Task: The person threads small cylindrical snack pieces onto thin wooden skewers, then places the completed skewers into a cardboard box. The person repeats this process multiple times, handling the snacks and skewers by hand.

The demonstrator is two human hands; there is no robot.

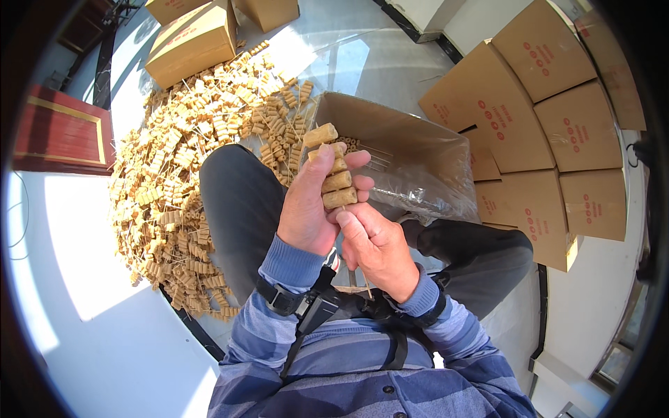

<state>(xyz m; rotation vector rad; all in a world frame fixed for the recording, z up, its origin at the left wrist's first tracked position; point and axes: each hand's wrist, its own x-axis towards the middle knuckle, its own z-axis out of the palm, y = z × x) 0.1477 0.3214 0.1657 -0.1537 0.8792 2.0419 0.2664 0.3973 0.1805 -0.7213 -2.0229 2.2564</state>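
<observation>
Several short tan rolls are threaded in a row on a thin wooden stick, making a skewer (339, 181) in front of my body. My left hand (306, 209) is closed round it, with the thumb over the rolls and fingertips showing on the far side. Just below the lowest roll, my right hand (382, 249) pinches the stick, whose thin end shows beneath that hand. Beyond the hands stands an open carton (411, 132) lined with clear plastic. A few skewers show in its near left part; my hands and the carton wall hide some of the inside.
A large heap of similar skewers (174, 181) spreads over the floor to my left. Printed brown cartons (550, 139) are stacked along the right wall. Another carton (191, 45) sits behind the heap, and a red wooden panel (66, 131) is at far left. My bent knees flank the hands.
</observation>
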